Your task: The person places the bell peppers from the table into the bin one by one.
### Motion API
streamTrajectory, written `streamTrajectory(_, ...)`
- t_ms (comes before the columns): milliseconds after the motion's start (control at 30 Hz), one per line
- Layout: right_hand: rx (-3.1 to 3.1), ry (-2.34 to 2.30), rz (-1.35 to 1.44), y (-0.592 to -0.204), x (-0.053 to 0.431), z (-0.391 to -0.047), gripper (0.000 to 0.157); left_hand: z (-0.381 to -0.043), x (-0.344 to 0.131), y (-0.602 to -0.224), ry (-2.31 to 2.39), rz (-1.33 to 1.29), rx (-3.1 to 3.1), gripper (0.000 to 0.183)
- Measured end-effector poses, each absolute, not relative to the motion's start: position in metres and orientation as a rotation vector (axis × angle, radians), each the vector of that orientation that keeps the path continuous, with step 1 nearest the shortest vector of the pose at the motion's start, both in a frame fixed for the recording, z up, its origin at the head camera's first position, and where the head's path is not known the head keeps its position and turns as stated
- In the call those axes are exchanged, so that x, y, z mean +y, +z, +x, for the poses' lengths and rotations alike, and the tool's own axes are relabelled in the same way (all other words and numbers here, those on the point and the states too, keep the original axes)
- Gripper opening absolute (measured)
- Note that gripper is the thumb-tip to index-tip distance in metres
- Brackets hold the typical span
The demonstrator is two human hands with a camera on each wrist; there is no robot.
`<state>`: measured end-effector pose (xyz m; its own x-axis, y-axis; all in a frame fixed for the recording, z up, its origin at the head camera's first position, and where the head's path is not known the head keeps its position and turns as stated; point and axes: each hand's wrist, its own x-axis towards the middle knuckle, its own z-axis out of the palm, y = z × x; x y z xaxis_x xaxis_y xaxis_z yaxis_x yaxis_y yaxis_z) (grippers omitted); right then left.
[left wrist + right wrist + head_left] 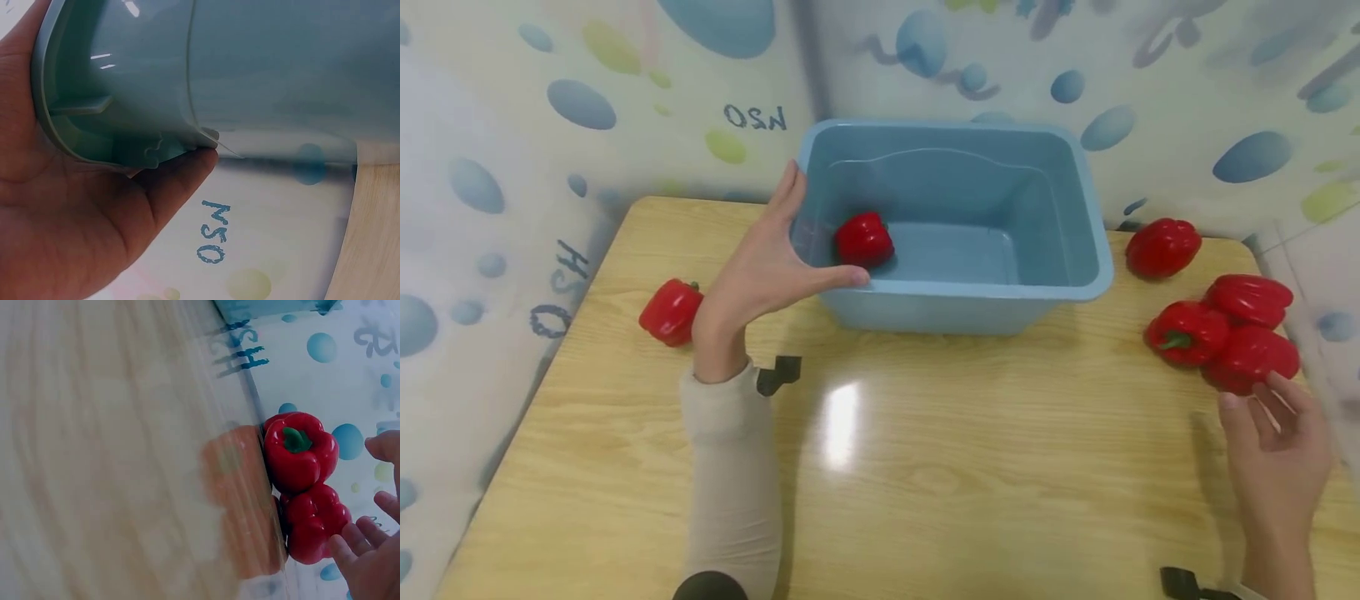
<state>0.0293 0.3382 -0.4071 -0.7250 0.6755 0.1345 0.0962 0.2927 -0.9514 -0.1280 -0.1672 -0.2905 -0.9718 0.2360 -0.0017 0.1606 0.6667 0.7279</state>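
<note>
A blue plastic bin (925, 310) stands at the back of the table. My left hand (767, 258) grips its left end, thumb along the front rim and fingers against the outer wall. In the left wrist view the fingertips (203, 161) sit below the rim. One red bell pepper (862, 240) lies inside the bin. On the right, my right hand (1281, 450) has its fingers loosely spread, fingertips right at the nearest bell pepper (1251, 358). Beside that pepper are another with its green stem showing (1186, 333) and one behind (1250, 300).
A further red bell pepper (1162, 248) lies just right of the bin. Another bell pepper (671, 312) is on the left, next to my left wrist. The light wooden table (962, 467) meets patterned walls (647, 100) at the back and sides.
</note>
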Motion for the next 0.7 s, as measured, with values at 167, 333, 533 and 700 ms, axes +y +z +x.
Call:
streamTrajectory(167, -2.159, 1.301, -0.856, -0.412, 0.345, 0.029, 0.055, -0.127, -0.168, -0.29, 1.223, 0.337, 2.774, 0.126)
streamTrajectory(333, -2.156, 1.342, -0.965, -0.417, 0.355, 0.025, 0.06, -0.128, -0.168, -0.291, 1.211, 0.338, 2.781, 0.126)
streamTrajectory(533, -2.089, 1.51, -1.067, -0.421, 0.364, 0.009, 0.074, -0.129, -0.169, -0.291, 1.209, 0.339, 2.786, 0.126)
streamTrajectory(700, -1.896, 1.695, -1.085, -0.423, 0.367, -0.004, 0.082, -0.128, -0.169, -0.291, 1.208, 0.334, 2.785, 0.125)
